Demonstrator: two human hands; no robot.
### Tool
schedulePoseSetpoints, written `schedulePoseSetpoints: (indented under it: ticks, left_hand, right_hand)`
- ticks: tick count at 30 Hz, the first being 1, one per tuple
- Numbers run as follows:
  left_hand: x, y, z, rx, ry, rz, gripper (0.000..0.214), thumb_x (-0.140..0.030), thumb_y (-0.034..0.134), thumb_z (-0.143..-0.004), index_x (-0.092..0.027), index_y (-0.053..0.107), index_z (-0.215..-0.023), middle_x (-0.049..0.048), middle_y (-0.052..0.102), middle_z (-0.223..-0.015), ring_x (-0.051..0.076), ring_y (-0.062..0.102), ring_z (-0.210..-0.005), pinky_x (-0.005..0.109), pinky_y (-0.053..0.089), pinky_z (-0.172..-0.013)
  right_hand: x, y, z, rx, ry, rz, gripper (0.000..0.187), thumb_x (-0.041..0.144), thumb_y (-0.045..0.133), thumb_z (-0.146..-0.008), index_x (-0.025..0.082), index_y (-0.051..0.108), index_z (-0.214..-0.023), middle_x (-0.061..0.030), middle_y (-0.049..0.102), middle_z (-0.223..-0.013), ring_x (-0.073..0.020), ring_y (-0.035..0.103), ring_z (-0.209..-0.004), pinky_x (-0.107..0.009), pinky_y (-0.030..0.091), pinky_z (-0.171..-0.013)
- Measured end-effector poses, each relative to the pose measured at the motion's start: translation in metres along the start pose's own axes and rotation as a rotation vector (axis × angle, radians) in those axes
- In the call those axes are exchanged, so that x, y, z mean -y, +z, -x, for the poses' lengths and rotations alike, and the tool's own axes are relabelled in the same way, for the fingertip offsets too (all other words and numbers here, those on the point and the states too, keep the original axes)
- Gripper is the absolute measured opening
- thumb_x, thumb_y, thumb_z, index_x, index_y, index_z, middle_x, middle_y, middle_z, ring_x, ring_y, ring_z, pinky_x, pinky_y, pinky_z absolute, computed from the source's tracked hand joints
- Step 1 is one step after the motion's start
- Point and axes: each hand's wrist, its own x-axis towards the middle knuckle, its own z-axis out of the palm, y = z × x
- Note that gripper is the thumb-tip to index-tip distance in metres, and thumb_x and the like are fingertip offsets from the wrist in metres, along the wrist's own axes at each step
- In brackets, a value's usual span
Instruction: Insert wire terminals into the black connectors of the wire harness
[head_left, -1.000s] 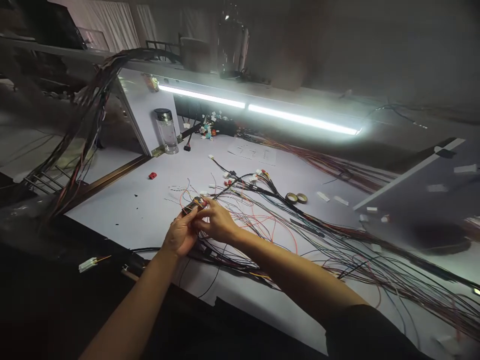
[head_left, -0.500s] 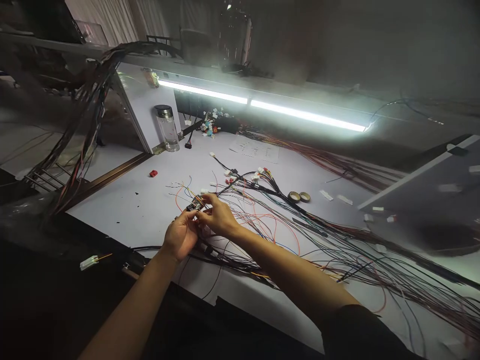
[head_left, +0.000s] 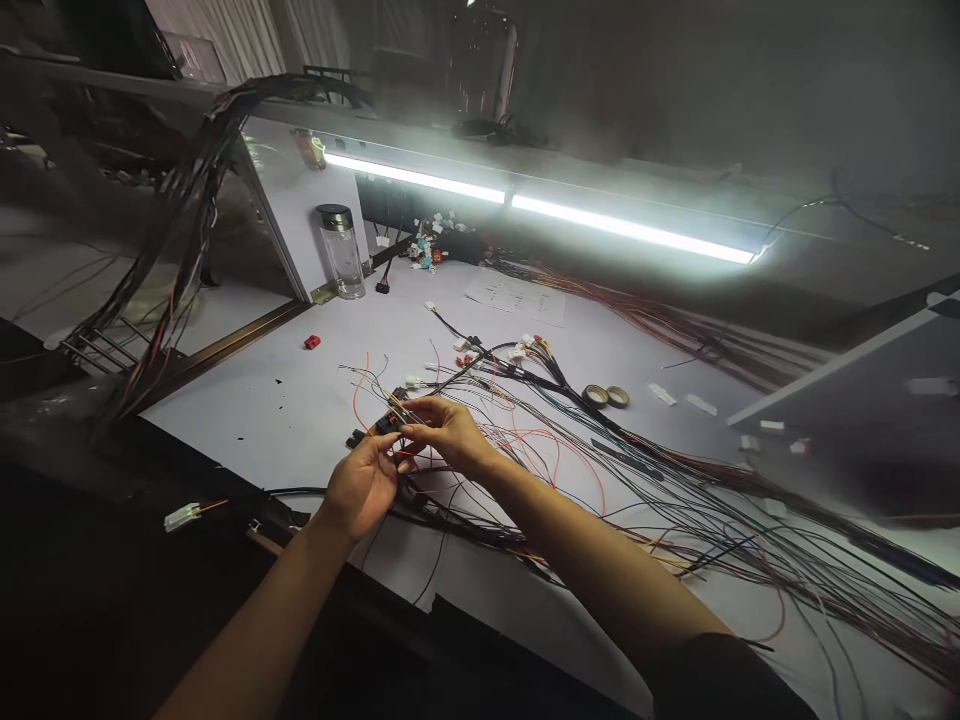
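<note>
My left hand (head_left: 363,488) is closed, its thumb pressing near the lower end of a black connector (head_left: 387,422). Thin coloured wires (head_left: 375,380) fan out past the connector toward the far left. At the connector's right side, my right hand (head_left: 454,436) pinches some of these wires between thumb and fingers. Exactly where the wires meet the connector is hidden by the fingers. Beneath both hands runs a black-wrapped wire harness (head_left: 480,532). White and red plugs (head_left: 519,352) end another branch just beyond the right hand.
A glass bottle (head_left: 343,255) stands at the back left near a red connector (head_left: 312,342). Two tape rolls (head_left: 606,396) lie right of centre. Long loose wires (head_left: 720,500) spread across the right side. A lamp strip (head_left: 630,230) crosses the back.
The view has shifted slightly. The black connector has turned between my hands, showing more of its dark side, and my right fingers have moved onto the wires beside it.
</note>
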Motion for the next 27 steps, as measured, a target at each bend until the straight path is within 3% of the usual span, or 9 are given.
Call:
schedulePoseSetpoints:
  ticks: [5, 8, 12, 15, 19, 22, 25, 27]
  left_hand:
    - [0.002, -0.007, 0.003, -0.046, -0.068, 0.040, 0.040, -0.007, 0.058, -0.077, -0.021, 0.065, -0.113, 0.0105, 0.070, -0.104, 0.022, 0.067, -0.083, 0.024, 0.041, -0.049]
    - [0.000, -0.013, 0.005, -0.120, -0.096, 0.077, 0.038, -0.006, 0.057, -0.076, -0.019, 0.066, -0.110, 0.0121, 0.070, -0.102, 0.022, 0.067, -0.082, 0.023, 0.041, -0.048]
    - [-0.008, -0.019, 0.007, -0.155, -0.136, 0.114, 0.033, -0.010, 0.054, -0.079, -0.015, 0.067, -0.109, 0.0127, 0.071, -0.099, 0.021, 0.066, -0.079, 0.026, 0.046, -0.051]
    - [-0.016, -0.022, 0.007, -0.169, -0.118, 0.128, 0.028, -0.014, 0.050, -0.086, -0.013, 0.067, -0.108, 0.0122, 0.070, -0.094, 0.021, 0.065, -0.077, 0.027, 0.048, -0.054]
    - [-0.023, -0.028, 0.004, -0.185, -0.050, 0.143, 0.028, -0.022, 0.044, -0.093, -0.012, 0.068, -0.103, 0.0124, 0.068, -0.091, 0.020, 0.064, -0.074, 0.027, 0.047, -0.052]
    - [-0.029, -0.035, 0.002, -0.204, -0.028, 0.159, 0.030, -0.025, 0.042, -0.095, -0.012, 0.068, -0.102, 0.0124, 0.068, -0.091, 0.019, 0.063, -0.073, 0.028, 0.049, -0.054]
    - [-0.033, -0.040, 0.002, -0.228, -0.005, 0.154, 0.033, -0.026, 0.039, -0.097, -0.010, 0.068, -0.100, 0.0126, 0.068, -0.090, 0.019, 0.063, -0.073, 0.029, 0.053, -0.058]
    - [-0.033, -0.042, 0.003, -0.253, 0.008, 0.146, 0.034, -0.025, 0.038, -0.097, -0.009, 0.068, -0.100, 0.0131, 0.068, -0.091, 0.019, 0.065, -0.076, 0.031, 0.056, -0.062]
  right_hand:
    - [0.002, -0.010, 0.005, -0.083, -0.008, -0.098, 0.042, 0.030, 0.084, -0.062, 0.017, 0.065, -0.097, 0.0000, 0.069, -0.083, -0.0137, 0.066, -0.079, -0.028, 0.053, -0.078]
    - [0.016, -0.023, 0.005, -0.132, 0.015, -0.129, 0.044, 0.030, 0.081, -0.064, 0.020, 0.062, -0.103, 0.0046, 0.061, -0.077, -0.0092, 0.061, -0.067, -0.027, 0.052, -0.074]
    - [0.068, -0.048, 0.001, -0.072, 0.198, -0.048, 0.033, 0.024, 0.078, -0.068, 0.017, 0.062, -0.096, 0.0114, 0.039, -0.055, -0.0033, 0.033, -0.042, -0.021, 0.040, -0.047]
    - [0.119, -0.058, 0.004, 0.085, 0.289, 0.078, 0.018, 0.027, 0.073, -0.079, 0.014, 0.062, -0.086, 0.0138, 0.024, -0.049, -0.0028, 0.019, -0.040, -0.020, 0.037, -0.044]
    - [0.181, -0.049, 0.018, 0.172, 0.130, 0.092, 0.011, 0.026, 0.063, -0.087, 0.015, 0.060, -0.089, 0.0085, 0.039, -0.058, -0.0041, 0.037, -0.048, -0.019, 0.042, -0.051]
    - [0.216, -0.039, 0.031, 0.147, -0.009, 0.113, 0.010, 0.024, 0.060, -0.091, 0.017, 0.055, -0.085, 0.0101, 0.027, -0.057, -0.0021, 0.028, -0.044, -0.014, 0.030, -0.044]
    - [0.228, -0.035, 0.038, 0.107, -0.095, 0.129, 0.015, 0.026, 0.055, -0.094, 0.019, 0.052, -0.082, 0.0098, 0.018, -0.057, -0.0024, 0.018, -0.043, -0.014, 0.018, -0.039]
    - [0.215, -0.039, 0.041, 0.049, -0.090, 0.169, 0.012, 0.025, 0.056, -0.093, 0.019, 0.054, -0.083, 0.0102, 0.019, -0.054, -0.0031, 0.017, -0.042, -0.015, 0.014, -0.038]
